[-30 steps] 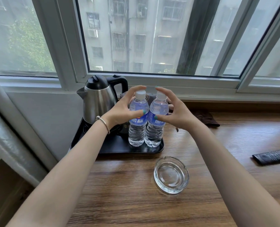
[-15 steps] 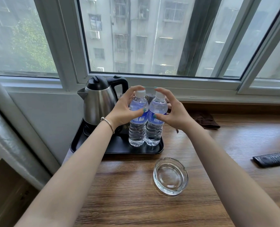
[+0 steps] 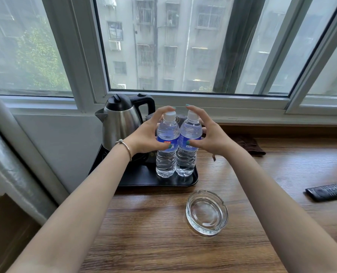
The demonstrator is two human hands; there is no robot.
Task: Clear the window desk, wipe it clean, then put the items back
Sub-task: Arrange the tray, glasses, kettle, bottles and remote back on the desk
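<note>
Head view: two water bottles (image 3: pixel 178 146) stand upright, touching, at the near right of a black tray (image 3: pixel 144 179) on the wooden desk (image 3: pixel 163 233). Left hand (image 3: pixel 146 137) curls round the left bottle, right hand (image 3: pixel 213 137) round the right one. Kettle (image 3: pixel 120 121) stands far left on the tray. Glass ashtray (image 3: pixel 207 212) sits near; remote (image 3: pixel 329 192) right; brown cloth (image 3: pixel 248 144) far right.
</note>
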